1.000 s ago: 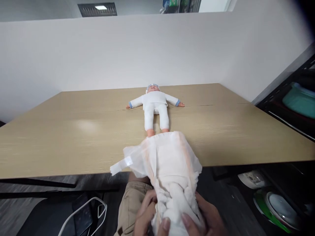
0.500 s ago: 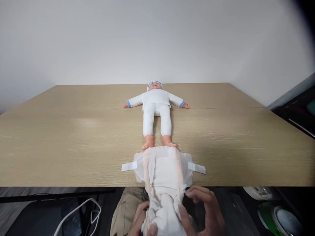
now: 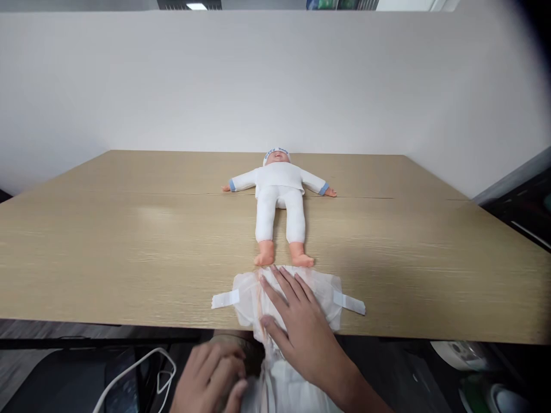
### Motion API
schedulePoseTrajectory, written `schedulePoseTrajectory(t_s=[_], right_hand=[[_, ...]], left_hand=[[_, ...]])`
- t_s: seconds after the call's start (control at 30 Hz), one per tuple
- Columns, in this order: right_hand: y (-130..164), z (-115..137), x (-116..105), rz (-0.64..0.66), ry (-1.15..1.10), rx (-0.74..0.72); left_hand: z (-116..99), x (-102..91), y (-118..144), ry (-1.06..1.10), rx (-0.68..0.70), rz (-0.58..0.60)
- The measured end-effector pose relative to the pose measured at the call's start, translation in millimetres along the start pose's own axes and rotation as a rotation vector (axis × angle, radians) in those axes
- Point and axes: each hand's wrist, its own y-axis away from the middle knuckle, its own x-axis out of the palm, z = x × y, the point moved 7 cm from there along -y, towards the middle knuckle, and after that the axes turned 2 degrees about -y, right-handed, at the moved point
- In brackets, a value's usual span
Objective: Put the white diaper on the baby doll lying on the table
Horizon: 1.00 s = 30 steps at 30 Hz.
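Note:
An unfolded white diaper [image 3: 249, 292] lies with its tabbed end on the table, and its lower part hangs over the front edge. Its two white side tabs stick out left and right. My right hand [image 3: 299, 327] rests flat on the diaper, fingers stretched toward the doll. Left of the hanging part is my left hand [image 3: 210, 376], its fingers curled in and slightly blurred; I see nothing in them. Just beyond the diaper a baby doll [image 3: 279, 189] in a white outfit and lettered cap lies on its back, arms spread, feet near the diaper's top edge.
The wooden table [image 3: 129, 258] ends at a pale wall [image 3: 275, 86]. Below its front edge are a white cable [image 3: 129, 367] and a dark seat [image 3: 55, 378] on the left, with round white items [image 3: 460, 353] on the right.
My right hand has moved from the diaper's lower side up onto its tabbed end and flattened. My left hand has come away from the diaper to the left. The view has tilted up slightly.

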Motion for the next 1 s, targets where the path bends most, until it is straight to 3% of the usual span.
schedulePoseTrajectory(t_s=[0.1, 0.17, 0.23, 0.3, 0.37, 0.5, 0.6, 0.7, 0.87, 1.0], right_hand=[[-0.3, 1.3, 1.4, -0.008, 0.013, 0.006], [-1.8, 2.5, 1.3, -0.017, 0.016, 0.004], [-3.2, 3.1, 1.0, -0.034, 0.017, 0.000], [-3.8, 3.0, 1.3, -0.047, 0.018, -0.003], [-3.8, 2.6, 2.1, -0.055, 0.017, -0.003], [-3.3, 1.8, 2.6, -0.069, 0.008, -0.006], [-3.7, 1.4, 3.0, -0.060, 0.004, -0.012], [-3.9, 1.7, 3.9, -0.041, 0.006, -0.017], [-5.9, -2.2, 3.9, -0.018, -0.012, 0.020], [-19.2, -11.0, 2.3, 0.035, -0.011, 0.017]], left_hand=[[18.9, -38.4, -60.3, -0.086, 0.102, -0.127], [31.5, -44.2, -112.8, -0.228, 0.166, -0.129], [47.3, -38.1, -166.5, -0.387, 0.152, -0.098], [57.5, -20.3, -212.1, -0.475, 0.162, 0.025], [52.7, 3.0, -241.2, -0.503, 0.312, 0.188], [31.2, 32.5, -259.6, -0.484, 0.609, 0.393], [21.6, 40.4, -262.6, -0.480, 0.712, 0.433], [15.4, 43.1, -266.7, -0.342, 0.751, 0.472], [1.6, 30.7, -284.5, -0.135, 0.706, 0.461], [-16.3, -5.6, -311.3, 0.067, 0.667, 0.378]])
